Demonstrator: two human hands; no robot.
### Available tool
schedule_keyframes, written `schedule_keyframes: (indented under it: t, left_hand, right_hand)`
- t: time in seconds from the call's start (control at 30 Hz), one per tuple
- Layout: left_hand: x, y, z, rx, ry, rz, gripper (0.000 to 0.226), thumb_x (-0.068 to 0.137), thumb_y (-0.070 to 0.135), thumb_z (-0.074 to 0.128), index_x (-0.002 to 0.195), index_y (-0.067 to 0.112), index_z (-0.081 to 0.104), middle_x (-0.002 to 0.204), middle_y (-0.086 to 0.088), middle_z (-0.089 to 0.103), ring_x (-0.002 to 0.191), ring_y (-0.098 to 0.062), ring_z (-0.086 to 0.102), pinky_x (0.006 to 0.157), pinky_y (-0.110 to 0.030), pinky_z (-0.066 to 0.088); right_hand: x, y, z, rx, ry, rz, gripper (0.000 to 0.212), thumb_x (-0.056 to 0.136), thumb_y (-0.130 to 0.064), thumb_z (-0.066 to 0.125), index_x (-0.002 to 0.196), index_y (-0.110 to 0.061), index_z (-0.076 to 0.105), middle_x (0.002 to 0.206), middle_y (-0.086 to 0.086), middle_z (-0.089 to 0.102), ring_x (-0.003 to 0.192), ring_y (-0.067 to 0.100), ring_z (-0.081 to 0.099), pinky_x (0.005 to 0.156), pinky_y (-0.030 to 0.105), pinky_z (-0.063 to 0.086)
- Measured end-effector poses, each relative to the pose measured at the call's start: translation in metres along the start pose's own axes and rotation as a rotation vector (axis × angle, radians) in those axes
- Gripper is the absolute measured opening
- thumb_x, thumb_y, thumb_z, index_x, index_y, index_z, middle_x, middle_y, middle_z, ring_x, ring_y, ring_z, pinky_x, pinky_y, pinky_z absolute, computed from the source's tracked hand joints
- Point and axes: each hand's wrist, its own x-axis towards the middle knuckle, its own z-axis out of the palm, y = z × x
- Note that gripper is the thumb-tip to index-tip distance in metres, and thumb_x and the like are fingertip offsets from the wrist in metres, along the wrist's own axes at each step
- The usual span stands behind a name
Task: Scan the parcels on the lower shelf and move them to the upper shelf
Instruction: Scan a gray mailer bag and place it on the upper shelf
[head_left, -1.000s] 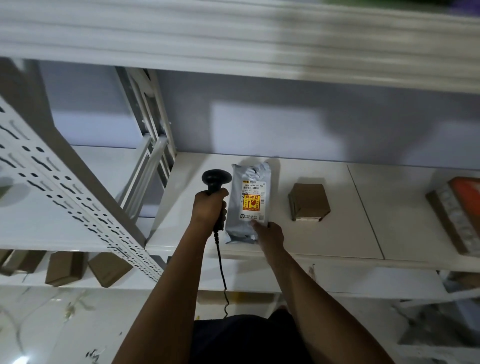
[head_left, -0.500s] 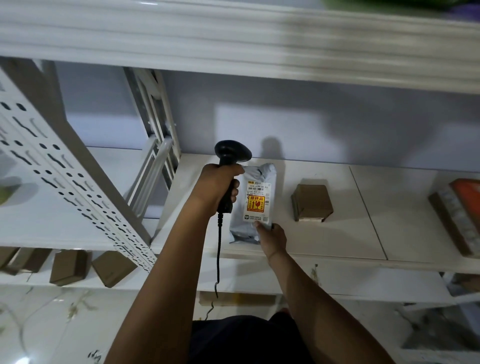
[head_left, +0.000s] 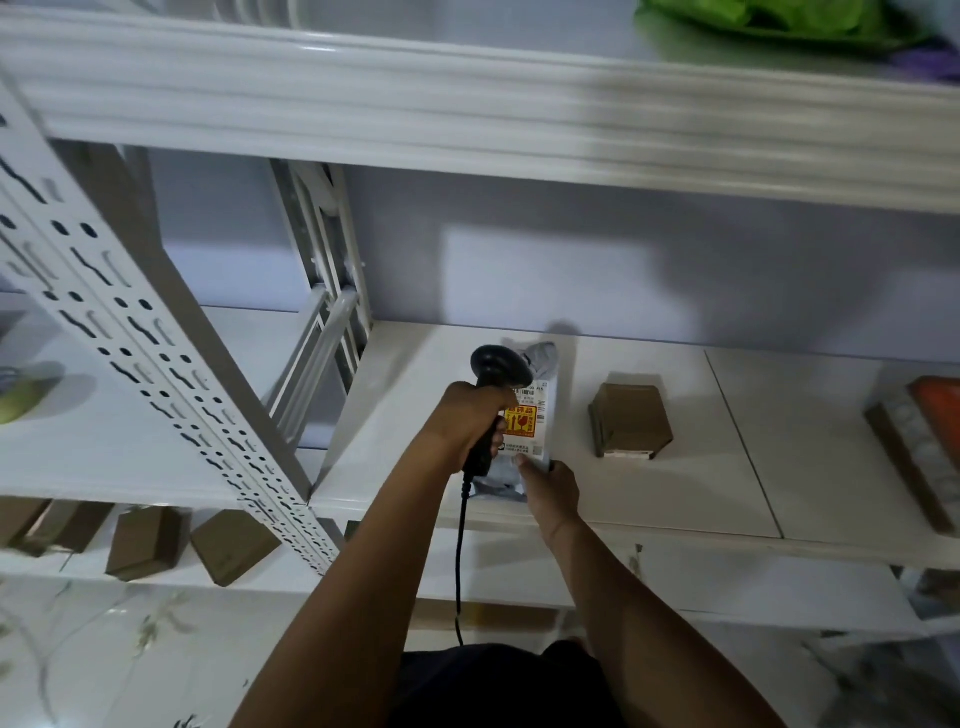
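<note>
Left hand (head_left: 470, 423): fingers wrapped round the grip of a black handheld barcode scanner (head_left: 498, 364), head pointing away from the person. The scanner overlaps the left edge of the parcel in this view. Its black cable (head_left: 460, 545) hangs straight down from the handle.

Right hand (head_left: 553, 488): thumb and fingers pinch the near end of a grey plastic mailer parcel (head_left: 537, 400). The white shipping label with a yellow-and-red sticker faces up.

The parcel sits over the white shelf board (head_left: 675, 499), near its front edge and left end. Cannot tell whether it lies flat or is tipped up off the board.

On the same board, to the parcel's right and apart from it, stands a small brown cardboard box (head_left: 631, 421). A larger brown box with an orange face (head_left: 919, 441) lies at the far right.

The white upper shelf beam (head_left: 467, 104) runs overhead, with a green plastic bag (head_left: 769, 18) on top.

At left there is a white perforated upright (head_left: 156, 353). Below it, several brown cardboard boxes (head_left: 234, 545) sit on a lower board.
</note>
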Motion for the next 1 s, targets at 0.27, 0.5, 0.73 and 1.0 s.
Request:
schedule_keyframes:
  t: [0.27, 0.5, 0.73, 1.0]
  left_hand:
    - [0.004, -0.01, 0.004, -0.003, -0.003, -0.026, 0.017, 0.092, 0.012, 0.059, 0.097, -0.001, 0.067, 0.059, -0.006, 0.051, 0.047, -0.016, 0.046, 0.048, -0.025, 0.043]
    - [0.01, -0.014, 0.004, -0.028, 0.001, -0.027, 0.021, 0.093, 0.014, 0.059, 0.103, -0.003, 0.069, 0.059, -0.005, 0.051, 0.049, -0.017, 0.046, 0.05, -0.026, 0.043]
    - [0.021, -0.023, 0.002, 0.035, 0.121, 0.028, 0.015, 0.09, 0.015, 0.065, 0.095, 0.001, 0.067, 0.067, -0.008, 0.06, 0.053, -0.018, 0.053, 0.057, -0.029, 0.049]
    - [0.059, -0.082, -0.032, 0.364, 0.323, -0.041, 0.021, 0.086, 0.004, 0.07, 0.105, 0.002, 0.061, 0.1, -0.019, 0.07, 0.093, -0.037, 0.069, 0.084, -0.048, 0.061]
  right_hand:
    - [0.002, 0.0, -0.001, -0.022, -0.005, -0.002, 0.035, 0.091, -0.033, 0.071, 0.115, -0.007, 0.068, 0.108, 0.01, 0.072, 0.088, 0.02, 0.066, 0.05, 0.013, 0.04]
    - [0.002, 0.002, -0.001, -0.006, -0.013, -0.012, 0.035, 0.091, -0.033, 0.071, 0.115, -0.008, 0.068, 0.11, 0.011, 0.073, 0.09, 0.021, 0.067, 0.053, 0.015, 0.043]
    - [0.004, 0.003, 0.0, -0.015, -0.016, 0.019, 0.044, 0.09, -0.038, 0.072, 0.12, -0.006, 0.065, 0.114, 0.011, 0.072, 0.092, 0.021, 0.067, 0.053, 0.016, 0.041]
    - [0.005, 0.006, -0.002, 0.003, -0.014, -0.016, 0.046, 0.09, -0.035, 0.074, 0.124, -0.006, 0.066, 0.117, 0.011, 0.072, 0.09, 0.02, 0.067, 0.06, 0.019, 0.048]
